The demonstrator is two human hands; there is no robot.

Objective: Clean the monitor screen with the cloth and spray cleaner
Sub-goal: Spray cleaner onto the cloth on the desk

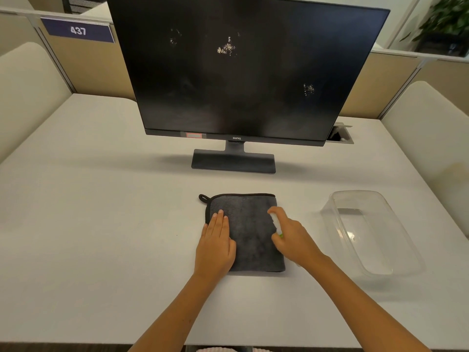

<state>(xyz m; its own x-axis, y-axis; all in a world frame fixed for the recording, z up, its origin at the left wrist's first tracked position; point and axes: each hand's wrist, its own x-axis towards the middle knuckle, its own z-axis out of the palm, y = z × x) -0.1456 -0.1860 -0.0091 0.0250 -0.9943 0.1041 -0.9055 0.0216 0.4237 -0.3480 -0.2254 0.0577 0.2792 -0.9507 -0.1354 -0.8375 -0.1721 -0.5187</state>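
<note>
At the far left, a blue sign reading 437 is fixed to the beige partition behind the white desk. Moving right, the left hand lies flat on the dark grey cloth, fingers straight and close together, palm pressing the cloth's left part; it grips nothing. The cloth lies spread on the desk in front of the monitor's stand, with a black trimmed edge and a small hanging loop at its far left corner. Above and behind it, the monitor stands upright on its flat base, screen dark, with three patches of pale specks: one small at upper left, one brighter near the upper middle, one lower toward the right. Right of the left hand, the right hand is wrapped around a small white spray bottle with a green band, the index finger curled over its top; the bottle is held over the right part of the cloth, its top tilted toward the cloth's middle. Further right, a clear plastic container sits on the desk, well apart from the cloth. Behind it, beside the monitor's lower right corner, a cable hatch stands open in the desk.
</note>
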